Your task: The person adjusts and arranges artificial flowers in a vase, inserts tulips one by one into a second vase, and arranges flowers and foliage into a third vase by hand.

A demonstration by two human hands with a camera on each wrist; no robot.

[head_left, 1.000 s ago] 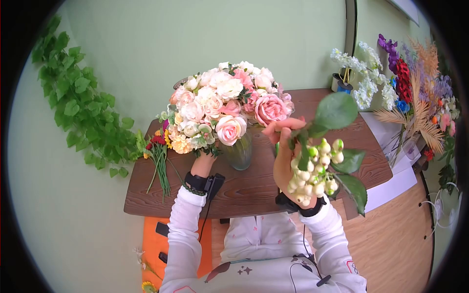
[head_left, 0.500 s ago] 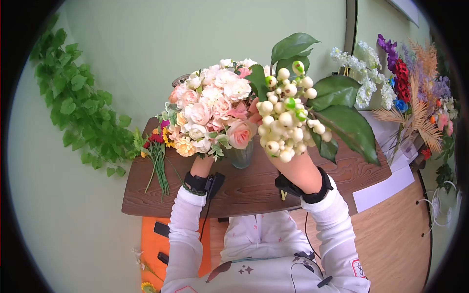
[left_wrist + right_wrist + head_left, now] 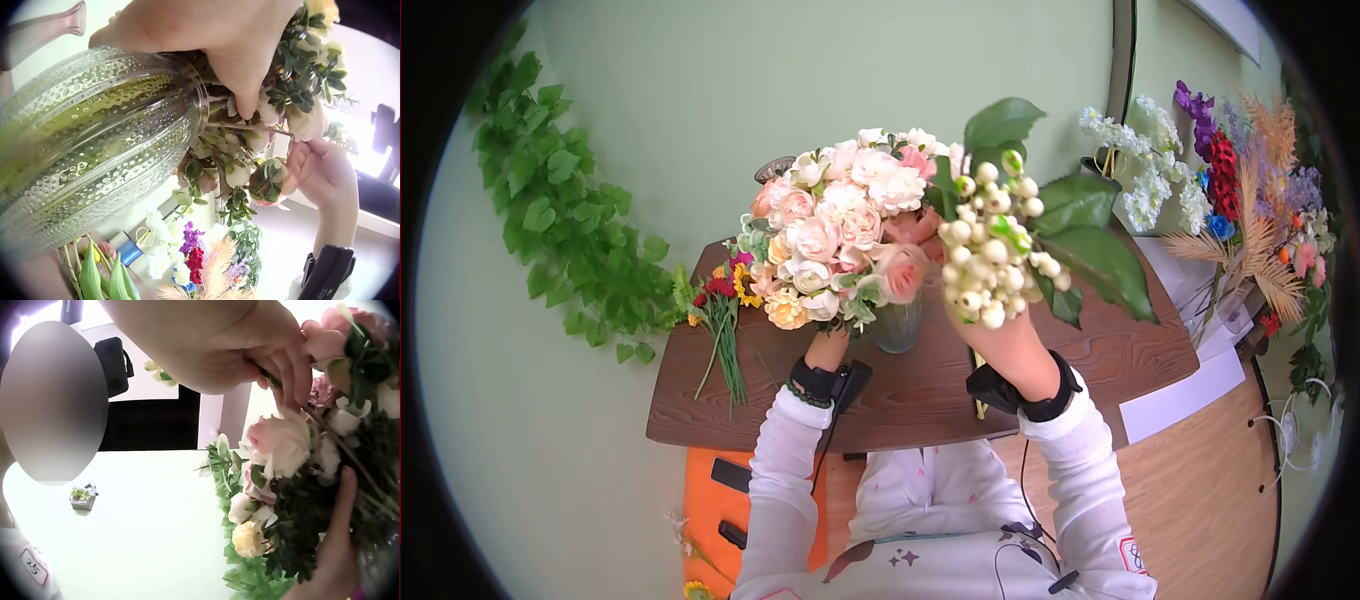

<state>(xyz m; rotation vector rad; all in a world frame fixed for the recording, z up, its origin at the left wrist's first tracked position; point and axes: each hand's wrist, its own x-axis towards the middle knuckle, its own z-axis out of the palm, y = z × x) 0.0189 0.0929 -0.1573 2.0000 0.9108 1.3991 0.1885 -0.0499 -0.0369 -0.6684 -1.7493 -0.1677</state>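
Note:
A bouquet of pink, white and cream roses [image 3: 830, 230] fills the ribbed clear glass vase [image 3: 897, 330] on the table. Under the blooms, my left hand [image 3: 219, 37] grips the stems just above the vase mouth; the flowers hide much of it in the head view. My right hand [image 3: 231, 350] pinches the stem of a branch of white berries [image 3: 990, 250] at the bouquet's right side. The branch's large green leaves [image 3: 1090, 250] spread out to the right. In the right wrist view, a thin stem [image 3: 344, 444] slants from the right fingertips in among the roses.
Loose flowers with green stems [image 3: 722, 350] lie on the left of the dark wooden table [image 3: 880, 410]. Green ivy [image 3: 560, 210] hangs on the left wall. More flowers, including pale dried palm leaves [image 3: 1250, 250], stand at the right beside white paper [image 3: 1185, 390].
My right hand has carried the berry branch leftward, against the bouquet's right side; it then shifts only slightly. My left hand stays under the blooms.

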